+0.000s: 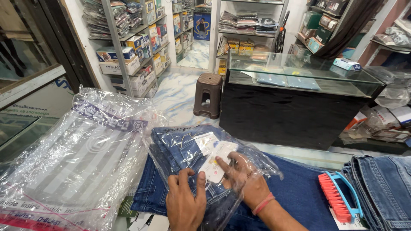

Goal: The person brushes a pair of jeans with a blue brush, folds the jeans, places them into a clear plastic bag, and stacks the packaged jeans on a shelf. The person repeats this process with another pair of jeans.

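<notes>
**A:** Where do things stand with the folded jeans at the lower middle of the frame?

**B:** They lie partly inside a clear plastic bag on the blue cloth covering the counter. The right hand is inside the bag, seen through the film, its forefinger stretched out and pressing the white paper tag on the denim. The other fingers are loosely spread; it clasps nothing.

**A:** And the left hand?

**B:** The left hand is outside, at the bottom centre, fingers curled down onto the bag's near edge and the denim beneath. I cannot tell whether it pinches the film or only presses on it.

**A:** So how far along is the bagging?

**B:** By my judgement, midway: the far part of the jeans is covered, while the near end at the lower left is bare denim, outside the film. The bag's mouth is open and unfolded.

**A:** Anything else nearby?

**B:** A large crumpled heap of clear plastic bags fills the left of the frame. At the lower right sit a brush with red bristles and a blue handle and more unbagged jeans.
</notes>
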